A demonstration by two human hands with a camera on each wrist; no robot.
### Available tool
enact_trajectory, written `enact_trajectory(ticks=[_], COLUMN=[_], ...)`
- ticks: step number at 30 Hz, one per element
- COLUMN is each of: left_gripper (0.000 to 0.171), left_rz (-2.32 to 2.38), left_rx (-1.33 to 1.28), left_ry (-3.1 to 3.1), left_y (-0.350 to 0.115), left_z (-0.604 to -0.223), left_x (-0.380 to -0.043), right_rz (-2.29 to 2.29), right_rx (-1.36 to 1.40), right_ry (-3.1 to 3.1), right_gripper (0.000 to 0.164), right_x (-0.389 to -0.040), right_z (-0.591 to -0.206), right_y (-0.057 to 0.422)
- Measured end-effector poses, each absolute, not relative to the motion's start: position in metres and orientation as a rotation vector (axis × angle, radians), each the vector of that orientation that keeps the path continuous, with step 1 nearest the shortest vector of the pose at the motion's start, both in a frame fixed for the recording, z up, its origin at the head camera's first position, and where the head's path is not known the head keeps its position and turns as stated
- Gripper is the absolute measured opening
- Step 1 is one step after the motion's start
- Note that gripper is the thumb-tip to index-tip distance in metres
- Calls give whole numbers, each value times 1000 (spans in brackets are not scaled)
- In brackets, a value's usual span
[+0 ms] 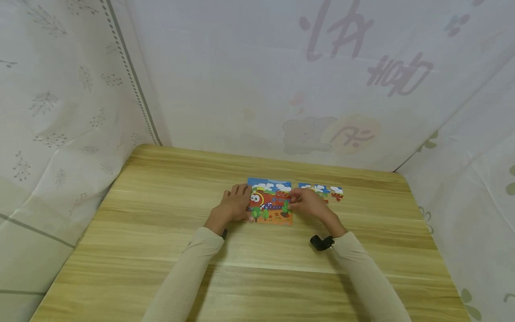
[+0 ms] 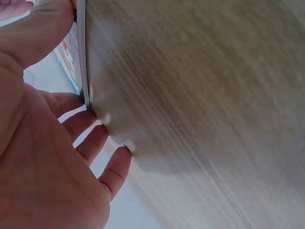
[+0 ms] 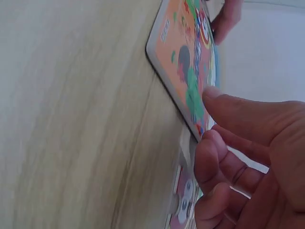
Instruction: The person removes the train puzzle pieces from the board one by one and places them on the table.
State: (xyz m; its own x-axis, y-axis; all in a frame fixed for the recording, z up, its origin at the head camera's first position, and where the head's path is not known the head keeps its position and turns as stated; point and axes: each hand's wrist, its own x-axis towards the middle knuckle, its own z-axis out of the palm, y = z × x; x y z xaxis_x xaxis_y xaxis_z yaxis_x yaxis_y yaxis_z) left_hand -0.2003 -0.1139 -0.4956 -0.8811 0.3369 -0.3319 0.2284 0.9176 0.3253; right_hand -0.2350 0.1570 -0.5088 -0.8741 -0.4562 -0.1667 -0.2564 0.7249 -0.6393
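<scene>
A jigsaw puzzle board point(image 1: 267, 210) with a cartoon train, trees and clouds lies flat on the table, its edge showing in the left wrist view. My left hand point(image 1: 234, 205) is at the board's left side. Its thumb and index finger touch the board's edge, and the other fingertips point(image 2: 125, 151) rest on the table with the fingers loosely extended. At the right edge, my right hand point(image 1: 310, 203) has its thumb point(image 3: 214, 93) over the printed face and curled fingers beside the rim, pinching the board there. Whether a loose piece sits under those fingertips is hard to see.
Several puzzle pieces point(image 1: 319, 188) with sky and clouds lie to the right of the board, partly behind the right hand. One piece point(image 1: 337, 192) sits at their far right. The wooden table point(image 1: 257, 268) meets patterned cloth walls point(image 1: 241, 89) at the back and sides.
</scene>
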Motion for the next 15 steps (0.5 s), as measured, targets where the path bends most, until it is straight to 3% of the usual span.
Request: enact_trajectory(ticks=[6, 15], left_gripper=[108, 108], left_rz=[397, 392], left_rx=[403, 406], left_ry=[2686, 2699], left_y=[-114, -114], left_z=[-496, -496], left_x=[-201, -201], right_rz=[-754, -681], right_rx=[-565, -574], right_ry=[2657, 2676], right_gripper=[47, 45], right_x=[-235, -234], right_z=[-511, -507], right_y=[148, 141])
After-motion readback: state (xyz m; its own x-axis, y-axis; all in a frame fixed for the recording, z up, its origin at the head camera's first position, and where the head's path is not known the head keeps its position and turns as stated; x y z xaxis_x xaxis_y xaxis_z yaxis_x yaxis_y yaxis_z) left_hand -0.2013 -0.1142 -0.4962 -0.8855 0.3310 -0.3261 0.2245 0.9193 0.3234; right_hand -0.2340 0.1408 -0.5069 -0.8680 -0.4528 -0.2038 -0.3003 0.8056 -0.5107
